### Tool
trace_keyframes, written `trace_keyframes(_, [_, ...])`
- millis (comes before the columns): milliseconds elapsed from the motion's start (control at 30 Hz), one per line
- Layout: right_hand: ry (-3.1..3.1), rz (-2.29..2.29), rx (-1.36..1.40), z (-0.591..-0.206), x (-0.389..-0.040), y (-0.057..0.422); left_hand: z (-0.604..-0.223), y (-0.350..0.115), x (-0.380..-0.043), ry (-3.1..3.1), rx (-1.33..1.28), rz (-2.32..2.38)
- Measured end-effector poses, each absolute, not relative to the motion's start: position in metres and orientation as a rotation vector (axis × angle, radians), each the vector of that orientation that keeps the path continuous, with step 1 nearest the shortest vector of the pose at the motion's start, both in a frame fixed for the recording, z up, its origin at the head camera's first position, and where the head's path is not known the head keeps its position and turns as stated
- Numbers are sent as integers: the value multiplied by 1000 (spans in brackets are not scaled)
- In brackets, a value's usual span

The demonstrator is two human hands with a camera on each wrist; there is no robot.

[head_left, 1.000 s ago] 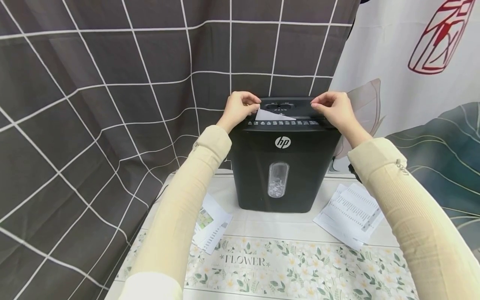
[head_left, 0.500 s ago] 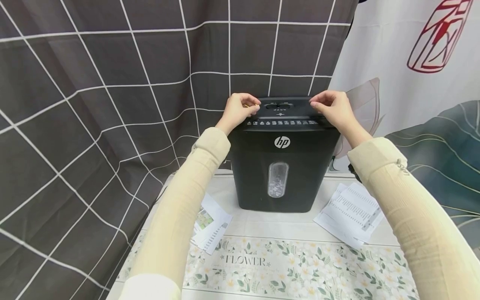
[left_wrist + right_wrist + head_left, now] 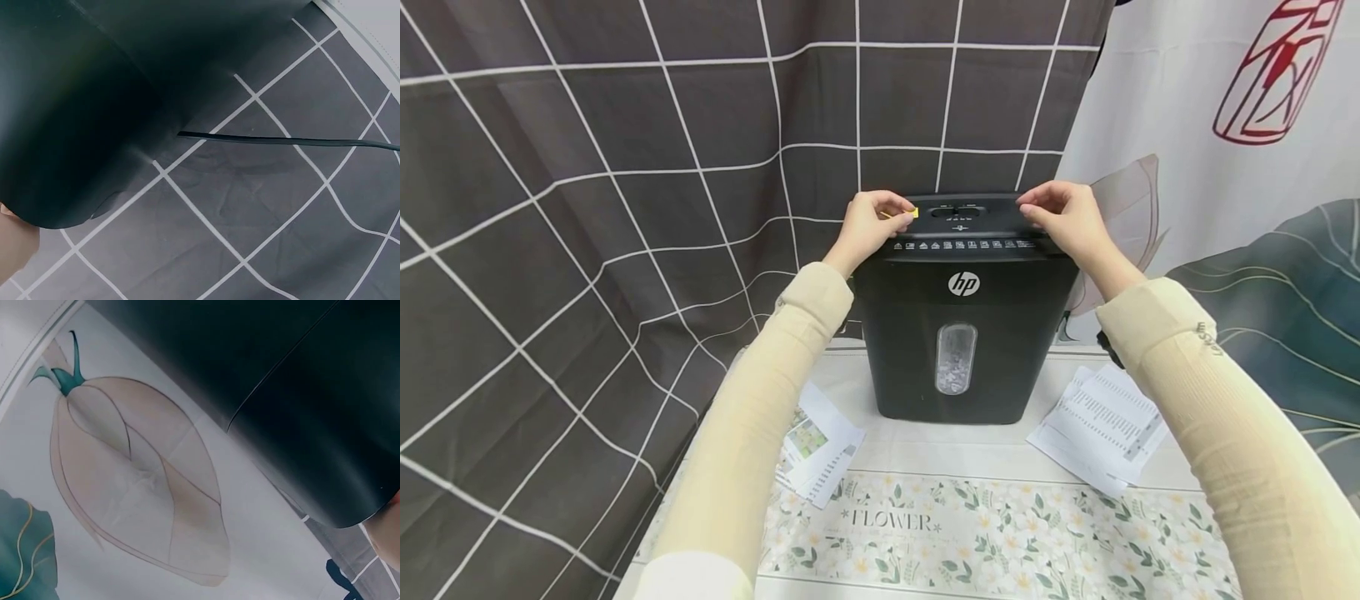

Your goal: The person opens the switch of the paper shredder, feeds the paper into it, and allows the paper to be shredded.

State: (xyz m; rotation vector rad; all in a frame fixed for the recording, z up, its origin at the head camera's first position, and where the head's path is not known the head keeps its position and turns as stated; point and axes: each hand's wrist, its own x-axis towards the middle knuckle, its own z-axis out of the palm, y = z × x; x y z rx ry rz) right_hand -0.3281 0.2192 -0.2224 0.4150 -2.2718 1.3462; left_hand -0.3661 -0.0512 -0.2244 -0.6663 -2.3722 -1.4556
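Observation:
A black HP paper shredder [image 3: 962, 333] stands upright against the dark curtain, with white shreds behind its front window [image 3: 954, 375]. At its top left corner my left hand [image 3: 871, 223] pinches a small yellow piece [image 3: 914, 212] between thumb and fingers; what it is cannot be made out. My right hand [image 3: 1070, 218] is at the top right corner, thumb and fingers loosely bent, with nothing visible between them. Both wrist views show mostly the shredder's dark side [image 3: 75, 112], with just a bit of each hand at the edge.
Printed sheets [image 3: 820, 446] lie left of the shredder, and more printed papers [image 3: 1101, 429] lie on its right. A flower-patterned cloth [image 3: 955, 533] covers the table front. Beside the shredder, a dark cord [image 3: 281, 140] shows against the checked curtain [image 3: 700, 108].
The white paper corner at the shredder's slot has gone from sight. My left hand has shifted slightly left, and the yellow piece now shows at its fingertips. My right hand has hardly moved.

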Motion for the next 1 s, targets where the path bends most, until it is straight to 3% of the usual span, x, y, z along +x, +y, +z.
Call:
trace_keyframes(333, [-2190, 1394, 445, -226, -318, 213, -225, -67, -359, -2273, -738, -1549])
trace_keyframes(667, [-2057, 1371, 385, -241, -292, 195, -243, -84, -326, -2145, -811, -1554])
trace_keyframes(1000, [-1802, 1429, 627, -266, -259, 172, -272, -97, -295, -2094, -765, -1639])
